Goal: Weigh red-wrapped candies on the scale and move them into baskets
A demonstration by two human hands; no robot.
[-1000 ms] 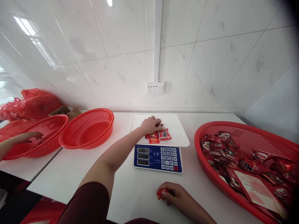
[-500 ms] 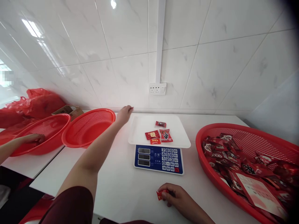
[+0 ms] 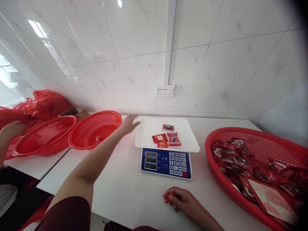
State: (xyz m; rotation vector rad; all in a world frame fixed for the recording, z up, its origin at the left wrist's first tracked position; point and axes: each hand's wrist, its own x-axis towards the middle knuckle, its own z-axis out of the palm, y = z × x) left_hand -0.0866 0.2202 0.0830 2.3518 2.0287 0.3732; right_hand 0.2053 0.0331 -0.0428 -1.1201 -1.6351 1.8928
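Note:
My left hand (image 3: pixel 129 124) is raised between the middle red basket (image 3: pixel 79 141) and the scale's white pan (image 3: pixel 190 142), its fingers apart and nothing in them. A small wrapped candy (image 3: pixel 98 139) lies in that basket. Low at the front, my right hand (image 3: pixel 180 200) pinches a small red-wrapped candy (image 3: pixel 166 198) just above the table. Several red packets rest on the pan: a red packet with gold print (image 3: pixel 159 138), an orange-red one (image 3: pixel 163 144), a larger packet with a black character (image 3: pixel 174 139) and a dark-centred one (image 3: pixel 168 127).
The electronic scale (image 3: pixel 166 163) stands mid-table. At right is a large red basket (image 3: pixel 210 154) full of red packets and a printed card (image 3: pixel 269 199). Another person's hand (image 3: pixel 13 130) is near the far-left basket (image 3: pixel 43 150). Red bags (image 3: pixel 50 107) and a cardboard box (image 3: pixel 77 113) lie behind.
My left hand has opened and let go of the small thing it pinched; a candy now shows in the middle basket. The other person's hand has lifted out of the far-left basket.

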